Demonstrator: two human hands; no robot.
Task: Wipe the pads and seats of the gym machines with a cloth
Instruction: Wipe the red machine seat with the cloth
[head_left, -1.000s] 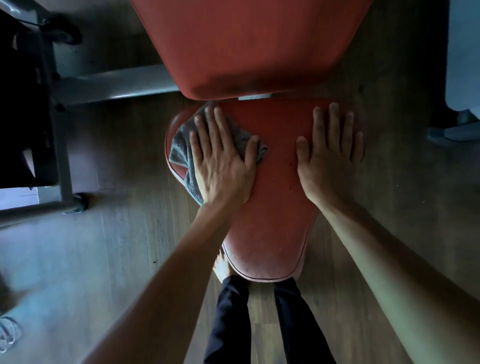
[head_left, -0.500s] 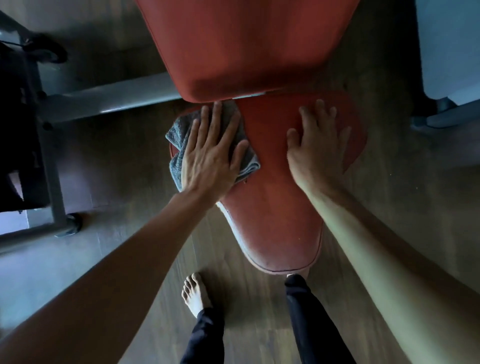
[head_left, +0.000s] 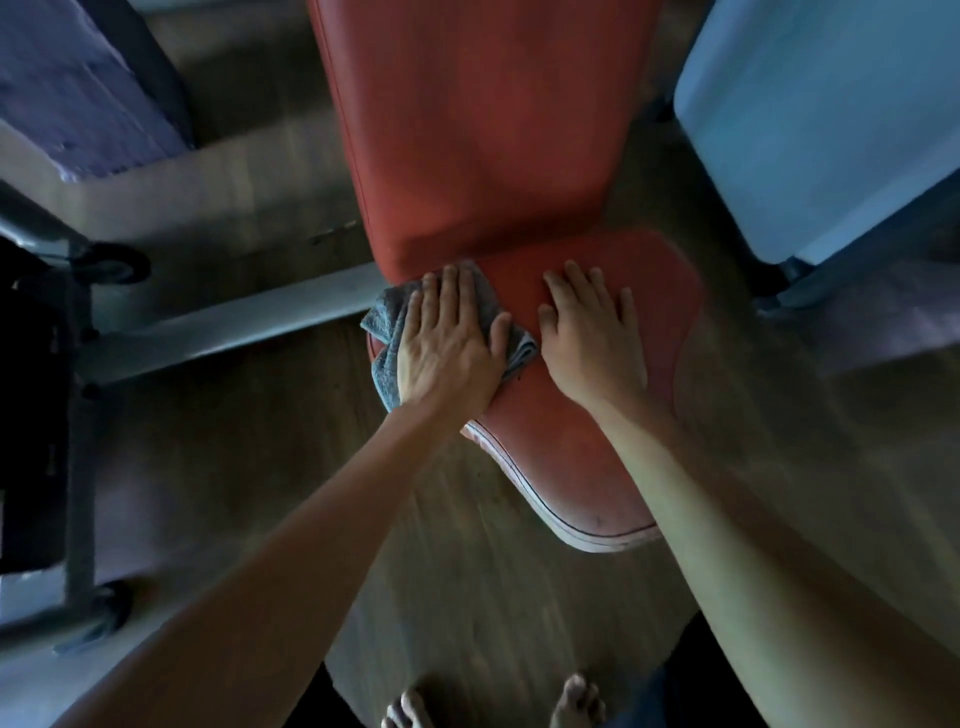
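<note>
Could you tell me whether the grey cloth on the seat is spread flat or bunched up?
Bunched up: the cloth shows folds and creases under the flat left hand.

Bare left hand (head_left: 447, 353), right hand (head_left: 592, 345) and feet (head_left: 576, 699); dark trousers (head_left: 662, 693).

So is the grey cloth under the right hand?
No, the grey cloth lies under the left hand on the red padded seat.

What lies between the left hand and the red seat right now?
The grey cloth, pressed under the straight fingers and palm of the left hand on the red seat, as the head view shows.
</note>
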